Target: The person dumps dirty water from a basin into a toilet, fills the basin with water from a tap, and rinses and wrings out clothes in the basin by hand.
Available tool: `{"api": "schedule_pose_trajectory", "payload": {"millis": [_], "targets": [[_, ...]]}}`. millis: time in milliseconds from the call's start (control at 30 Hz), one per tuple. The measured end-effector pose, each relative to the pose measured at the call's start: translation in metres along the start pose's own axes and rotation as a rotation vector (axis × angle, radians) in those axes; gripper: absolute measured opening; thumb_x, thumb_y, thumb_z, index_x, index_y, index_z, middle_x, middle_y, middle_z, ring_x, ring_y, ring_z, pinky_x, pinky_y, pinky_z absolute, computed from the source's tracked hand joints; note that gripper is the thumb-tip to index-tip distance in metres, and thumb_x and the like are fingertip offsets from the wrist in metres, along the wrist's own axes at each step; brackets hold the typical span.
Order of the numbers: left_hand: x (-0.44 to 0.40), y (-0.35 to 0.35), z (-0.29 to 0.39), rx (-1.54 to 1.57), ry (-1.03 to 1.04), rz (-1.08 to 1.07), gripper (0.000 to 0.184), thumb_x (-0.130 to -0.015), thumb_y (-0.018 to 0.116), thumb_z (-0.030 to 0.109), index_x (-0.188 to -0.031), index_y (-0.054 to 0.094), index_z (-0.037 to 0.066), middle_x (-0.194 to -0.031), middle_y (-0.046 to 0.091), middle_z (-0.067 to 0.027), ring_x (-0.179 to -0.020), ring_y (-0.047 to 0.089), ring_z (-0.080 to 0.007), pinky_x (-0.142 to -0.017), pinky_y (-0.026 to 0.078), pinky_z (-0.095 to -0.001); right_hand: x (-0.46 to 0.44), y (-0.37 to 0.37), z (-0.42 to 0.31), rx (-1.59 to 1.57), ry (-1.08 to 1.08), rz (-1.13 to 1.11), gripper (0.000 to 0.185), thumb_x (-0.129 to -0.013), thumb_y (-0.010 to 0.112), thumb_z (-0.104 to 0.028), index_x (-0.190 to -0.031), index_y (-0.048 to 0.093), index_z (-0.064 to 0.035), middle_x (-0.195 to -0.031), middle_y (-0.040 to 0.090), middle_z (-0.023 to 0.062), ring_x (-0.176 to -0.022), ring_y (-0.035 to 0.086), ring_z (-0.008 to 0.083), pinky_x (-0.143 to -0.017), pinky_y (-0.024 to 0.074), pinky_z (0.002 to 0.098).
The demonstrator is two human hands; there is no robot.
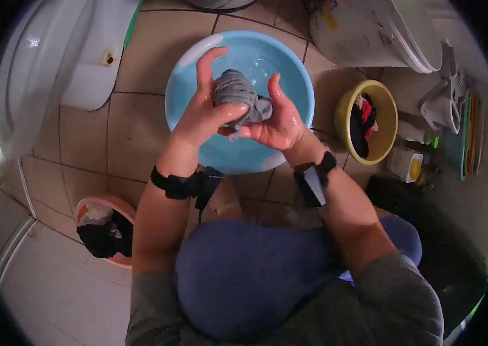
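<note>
A bunched grey cloth (236, 95) is held up over a light blue basin (244, 163) with water in it. My left hand (203, 106) grips the cloth from the left, its thumb across the front and its index finger stretched upward. On the right, my right hand (281, 118) cups the cloth's lower right end, thumb raised and palm turned up. Both hands look wet. The fingers beneath the cloth are partly hidden.
A yellow basin (389, 124) with dark, red and white cloths stands at right. At lower left is a pink basin (123, 260) with black and white cloths. A large white bucket (359, 34) stands upper right, and a soap box (405, 164) lies below the yellow basin.
</note>
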State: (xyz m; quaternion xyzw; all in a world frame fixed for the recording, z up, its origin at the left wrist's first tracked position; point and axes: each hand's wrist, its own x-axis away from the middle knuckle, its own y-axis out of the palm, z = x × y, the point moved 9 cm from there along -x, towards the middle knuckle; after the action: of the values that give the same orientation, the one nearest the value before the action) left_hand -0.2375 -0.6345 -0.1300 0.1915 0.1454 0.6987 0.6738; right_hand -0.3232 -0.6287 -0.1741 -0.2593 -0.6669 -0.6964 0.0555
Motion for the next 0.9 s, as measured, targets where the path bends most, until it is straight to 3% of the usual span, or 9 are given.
{"api": "schedule_pose_trajectory", "payload": {"millis": [33, 100, 133, 167, 200, 300, 500, 767, 900], "targets": [[-0.004, -0.006, 0.004, -0.003, -0.001, 0.0, 0.046, -0.075, 0.061, 0.013, -0.118, 0.049, 0.008, -0.11, 0.057, -0.0096, -0.098, 0.052, -0.0165, -0.08, 0.047, -0.0301, 0.004, 0.01, 0.0, 0.166, 0.042, -0.048, 0.084, -0.082, 0.048, -0.065, -0.137, 0.033, -0.0029, -0.133, 0.045, 0.0184, -0.119, 0.049, 0.0366, -0.1, 0.0397, 0.0523], [-0.005, 0.01, 0.04, -0.677, 0.385, -0.217, 0.041, -0.076, 0.063, 0.016, -0.114, 0.052, 0.007, -0.112, 0.057, -0.0104, -0.099, 0.053, -0.0184, -0.086, 0.045, -0.0308, 0.008, 0.021, -0.001, 0.299, 0.064, -0.136, 0.077, -0.083, 0.054, -0.057, -0.135, 0.036, -0.0035, -0.13, 0.049, 0.0165, -0.116, 0.052, 0.0339, -0.098, 0.0435, 0.0494], [-0.003, 0.013, 0.043, -0.68, 0.385, -0.22, 0.041, -0.076, 0.063, 0.016, -0.114, 0.052, 0.007, -0.112, 0.057, -0.0104, -0.099, 0.053, -0.0184, -0.086, 0.045, -0.0308, 0.011, 0.031, 0.001, 0.437, 0.086, -0.224, 0.071, -0.083, 0.059, -0.049, -0.134, 0.038, -0.004, -0.127, 0.052, 0.0146, -0.114, 0.054, 0.0313, -0.095, 0.0473, 0.0464], [-0.004, 0.013, 0.039, -0.366, 0.232, -0.23, 0.038, -0.078, 0.064, 0.017, -0.112, 0.054, 0.006, -0.114, 0.057, -0.0101, -0.101, 0.053, -0.0191, -0.088, 0.044, -0.0311, 0.013, 0.034, 0.001, 0.442, 0.147, -0.194, 0.063, -0.079, 0.072, -0.034, -0.129, 0.044, -0.0068, -0.117, 0.058, 0.0107, -0.105, 0.06, 0.0274, -0.084, 0.0533, 0.0393], [-0.006, 0.016, 0.032, -0.055, 0.08, -0.235, 0.034, -0.079, 0.064, 0.017, -0.11, 0.056, 0.006, -0.115, 0.058, -0.0099, -0.103, 0.054, -0.0198, -0.091, 0.043, -0.0314, 0.011, 0.038, -0.003, 0.448, 0.142, -0.203, 0.063, -0.079, 0.072, -0.034, -0.129, 0.044, -0.0068, -0.117, 0.058, 0.0107, -0.105, 0.06, 0.0274, -0.084, 0.0533, 0.0393], [-0.009, 0.027, 0.035, -0.222, 0.134, -0.288, 0.028, -0.083, 0.061, 0.015, -0.109, 0.057, 0.005, -0.116, 0.059, -0.0078, -0.106, 0.054, -0.0186, -0.089, 0.044, -0.0315, 0.012, 0.043, 0.007, 0.691, 0.339, 0.017, 0.043, -0.071, 0.078, -0.008, -0.107, 0.055, -0.0079, -0.094, 0.059, 0.0031, -0.086, 0.059, 0.0138, -0.063, 0.0481, 0.0264], [-0.024, 0.035, 0.03, -0.468, -0.007, -0.245, 0.014, -0.089, 0.054, 0.011, -0.096, 0.064, 0.004, -0.093, 0.065, -0.0064, -0.091, 0.059, -0.0142, -0.082, 0.046, -0.0278, -0.007, 0.012, 0.019, 0.768, 0.445, 0.089, 0.021, -0.07, 0.075, -0.005, -0.079, 0.057, -0.0122, -0.073, 0.055, -0.0009, -0.062, 0.048, 0.0075, -0.05, 0.0328, 0.0207], [-0.038, 0.003, 0.0, -0.517, -0.02, 0.17, 0.019, -0.094, 0.054, 0.02, -0.092, 0.061, 0.002, -0.084, 0.06, -0.0013, -0.075, 0.054, -0.0101, -0.069, 0.046, -0.0249, -0.025, -0.023, -0.001, 1.159, 0.285, 0.327, 0.013, -0.073, 0.067, -0.007, -0.076, 0.056, -0.0118, -0.063, 0.05, 0.0001, -0.056, 0.045, 0.0077, -0.042, 0.0279, 0.0205], [-0.033, -0.021, -0.012, -0.423, -0.09, 0.444, 0.033, -0.094, 0.051, 0.031, -0.081, 0.059, 0.002, -0.068, 0.055, -0.0027, -0.059, 0.05, -0.0107, -0.052, 0.042, -0.0262, -0.065, -0.047, -0.011, 1.803, -0.107, 0.278, 0.022, -0.075, 0.062, -0.023, -0.08, 0.059, -0.0015, -0.07, 0.061, 0.0172, -0.061, 0.058, 0.0301, -0.054, 0.0447, 0.0374]]}}
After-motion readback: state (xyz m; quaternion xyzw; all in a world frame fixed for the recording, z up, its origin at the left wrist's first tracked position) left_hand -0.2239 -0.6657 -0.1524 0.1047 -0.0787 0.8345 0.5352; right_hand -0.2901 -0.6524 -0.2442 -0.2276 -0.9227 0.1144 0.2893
